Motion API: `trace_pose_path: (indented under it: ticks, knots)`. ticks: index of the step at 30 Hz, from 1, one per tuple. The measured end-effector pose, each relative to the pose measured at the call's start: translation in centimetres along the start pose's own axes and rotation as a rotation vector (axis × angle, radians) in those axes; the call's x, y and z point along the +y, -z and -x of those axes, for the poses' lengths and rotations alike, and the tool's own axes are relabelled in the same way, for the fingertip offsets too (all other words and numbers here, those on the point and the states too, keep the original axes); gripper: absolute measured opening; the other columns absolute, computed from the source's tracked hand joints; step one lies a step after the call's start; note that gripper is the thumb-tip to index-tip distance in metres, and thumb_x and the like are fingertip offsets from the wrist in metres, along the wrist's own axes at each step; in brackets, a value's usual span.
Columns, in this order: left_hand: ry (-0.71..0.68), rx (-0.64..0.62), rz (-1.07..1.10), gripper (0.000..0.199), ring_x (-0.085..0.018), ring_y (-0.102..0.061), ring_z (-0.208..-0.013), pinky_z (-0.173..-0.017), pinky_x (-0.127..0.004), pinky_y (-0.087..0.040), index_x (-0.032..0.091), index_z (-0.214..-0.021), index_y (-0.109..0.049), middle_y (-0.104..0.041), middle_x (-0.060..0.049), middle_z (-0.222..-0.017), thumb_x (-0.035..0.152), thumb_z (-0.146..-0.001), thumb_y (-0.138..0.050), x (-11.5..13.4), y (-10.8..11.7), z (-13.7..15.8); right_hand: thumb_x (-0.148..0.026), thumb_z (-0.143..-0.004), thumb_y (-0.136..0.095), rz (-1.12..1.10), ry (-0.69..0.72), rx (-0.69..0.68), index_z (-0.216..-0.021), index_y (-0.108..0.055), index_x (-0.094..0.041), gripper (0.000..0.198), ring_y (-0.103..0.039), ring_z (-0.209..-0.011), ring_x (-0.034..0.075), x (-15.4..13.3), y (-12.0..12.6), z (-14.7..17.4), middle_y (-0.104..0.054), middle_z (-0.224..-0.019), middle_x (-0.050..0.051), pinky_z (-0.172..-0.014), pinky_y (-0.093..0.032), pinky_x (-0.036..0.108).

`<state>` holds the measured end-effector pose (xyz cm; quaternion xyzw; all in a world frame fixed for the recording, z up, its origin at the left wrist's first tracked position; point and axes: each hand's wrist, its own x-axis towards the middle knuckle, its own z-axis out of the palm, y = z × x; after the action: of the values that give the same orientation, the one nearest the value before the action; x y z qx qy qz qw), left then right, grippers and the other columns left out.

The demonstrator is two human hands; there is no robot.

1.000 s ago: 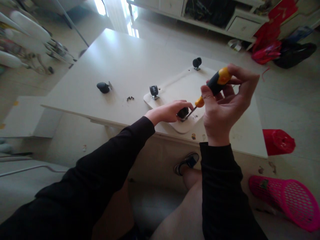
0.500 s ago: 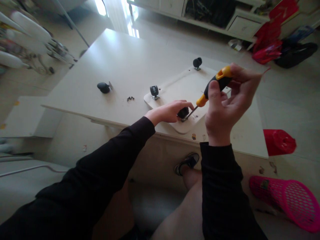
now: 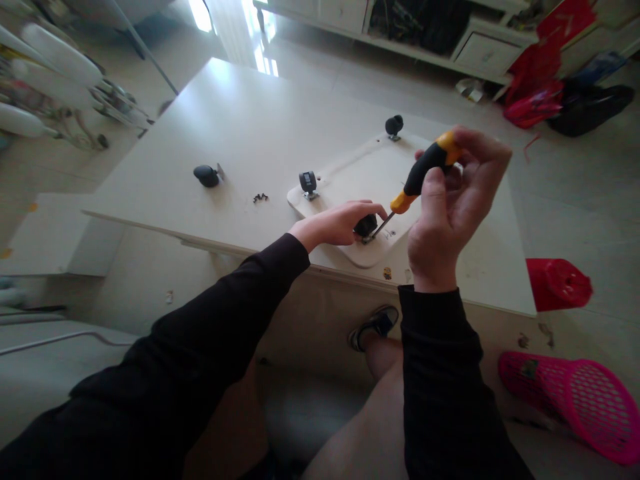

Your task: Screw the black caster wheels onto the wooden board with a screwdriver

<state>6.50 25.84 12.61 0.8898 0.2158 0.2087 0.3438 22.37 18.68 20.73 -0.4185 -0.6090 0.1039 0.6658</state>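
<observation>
A white board with rounded corners (image 3: 360, 177) lies on the white table (image 3: 240, 127). My left hand (image 3: 347, 223) is closed around a black caster wheel (image 3: 366, 225) at the board's near corner. In my right hand (image 3: 450, 200) is a screwdriver (image 3: 425, 170) with a yellow and black handle, tilted, its tip down at the caster's metal plate. The screw head under the tip is too small to make out. Two more casters stand on the board, one at the left corner (image 3: 308, 183) and one at the far corner (image 3: 395, 127).
A loose caster (image 3: 207, 175) lies on the table's left part, with several small dark screws (image 3: 261, 197) near it. A pink mesh basket (image 3: 575, 400) and a red bin (image 3: 560, 285) stand on the floor at right. A white cabinet (image 3: 345, 13) is beyond the table.
My right hand has turned and shifted slightly left, its fingers re-set on the screwdriver handle. My left hand stays on the caster.
</observation>
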Motion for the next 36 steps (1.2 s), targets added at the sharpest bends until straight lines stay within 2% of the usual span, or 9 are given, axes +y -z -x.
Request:
trace_pose_path:
  ticks: [3, 9, 15, 20, 24, 29, 31, 34, 36]
  knots:
    - [0.002, -0.005, -0.003, 0.077, -0.024, -0.070, -0.111, -0.102, -0.039, -0.058, 0.024, -0.144, -0.065, -0.071, -0.009, -0.126, -0.001, -0.072, -0.062, 0.0, 0.0, 0.0, -0.026, -0.097, -0.060, -0.026, 0.018, -0.021, -0.131, -0.064, -0.031, 0.035, -0.069, -0.124, 0.018, 0.3, 0.2, 0.0, -0.064, -0.134, 0.003, -0.116, -0.060, 0.046]
    - [0.004, 0.007, -0.023, 0.073, -0.024, -0.070, -0.109, -0.099, -0.038, -0.058, 0.025, -0.143, -0.065, -0.072, -0.007, -0.121, 0.000, -0.074, -0.063, 0.1, 0.0, 0.1, -0.031, -0.090, -0.075, 0.063, -0.168, 0.029, -0.124, -0.069, -0.032, 0.035, -0.068, -0.118, 0.020, -1.2, 0.2, 0.0, -0.067, -0.130, 0.002, -0.096, -0.066, 0.039]
    - [-0.001, 0.008, -0.011, 0.074, -0.023, -0.069, -0.106, -0.097, -0.037, -0.058, 0.024, -0.144, -0.065, -0.071, -0.008, -0.120, 0.000, -0.074, -0.063, 0.0, 0.0, 0.1, -0.029, -0.092, -0.069, 0.079, -0.034, 0.005, -0.131, -0.068, -0.029, 0.038, -0.067, -0.113, 0.017, -0.4, 0.1, 0.2, -0.066, -0.134, 0.003, -0.093, -0.066, 0.034]
    - [-0.015, 0.001, 0.015, 0.074, -0.024, -0.069, -0.111, -0.101, -0.039, -0.058, 0.024, -0.144, -0.064, -0.071, -0.009, -0.125, 0.001, -0.074, -0.064, 0.1, 0.0, 0.1, -0.036, -0.092, -0.066, 0.089, -0.024, 0.021, -0.140, -0.066, -0.036, 0.048, -0.068, -0.120, 0.019, 0.9, 0.2, 0.4, -0.062, -0.147, 0.002, -0.092, -0.067, 0.033]
    - [-0.011, 0.004, 0.024, 0.073, -0.024, -0.069, -0.112, -0.102, -0.039, -0.057, 0.025, -0.144, -0.065, -0.069, -0.010, -0.126, 0.002, -0.074, -0.065, 0.3, 0.1, 0.2, -0.027, -0.092, -0.065, 0.047, -0.042, 0.046, -0.142, -0.064, -0.043, 0.052, -0.068, -0.114, 0.014, 0.0, 0.1, 0.6, -0.059, -0.151, -0.003, -0.094, -0.065, 0.030]
    - [-0.011, 0.006, 0.031, 0.071, -0.024, -0.069, -0.110, -0.101, -0.038, -0.058, 0.026, -0.142, -0.065, -0.068, -0.009, -0.124, 0.005, -0.075, -0.068, 0.3, 0.1, 0.1, -0.033, -0.089, -0.069, 0.050, -0.172, 0.081, -0.144, -0.060, -0.044, 0.057, -0.064, -0.137, 0.024, -0.6, -0.3, 0.6, -0.051, -0.161, -0.002, -0.094, -0.067, 0.036]
    - [-0.006, 0.000, 0.037, 0.069, -0.024, -0.069, -0.110, -0.101, -0.038, -0.058, 0.025, -0.141, -0.065, -0.068, -0.009, -0.124, 0.005, -0.076, -0.067, 0.4, 0.0, 0.0, -0.036, -0.090, -0.068, 0.064, -0.143, 0.104, -0.145, -0.058, -0.041, 0.057, -0.063, -0.139, 0.026, -0.2, -0.3, 0.4, -0.047, -0.165, 0.000, -0.097, -0.067, 0.038]
    - [0.007, -0.009, 0.041, 0.066, -0.024, -0.068, -0.111, -0.102, -0.038, -0.057, 0.023, -0.140, -0.066, -0.068, -0.010, -0.124, 0.005, -0.076, -0.066, 0.6, 0.2, 0.0, -0.037, -0.092, -0.066, 0.065, 0.006, 0.138, -0.147, -0.057, -0.036, 0.056, -0.064, -0.136, 0.025, 0.4, 0.1, -0.1, -0.046, -0.166, 0.002, -0.107, -0.064, 0.043]
    - [0.013, -0.008, 0.047, 0.068, -0.024, -0.068, -0.113, -0.104, -0.039, -0.057, 0.023, -0.140, -0.066, -0.068, -0.010, -0.125, 0.005, -0.074, -0.066, 0.7, 0.5, 0.2, -0.036, -0.095, -0.066, 0.043, 0.099, 0.163, -0.147, -0.058, -0.038, 0.052, -0.064, -0.135, 0.023, 0.4, 0.6, -0.5, -0.049, -0.162, -0.001, -0.116, -0.059, 0.046]
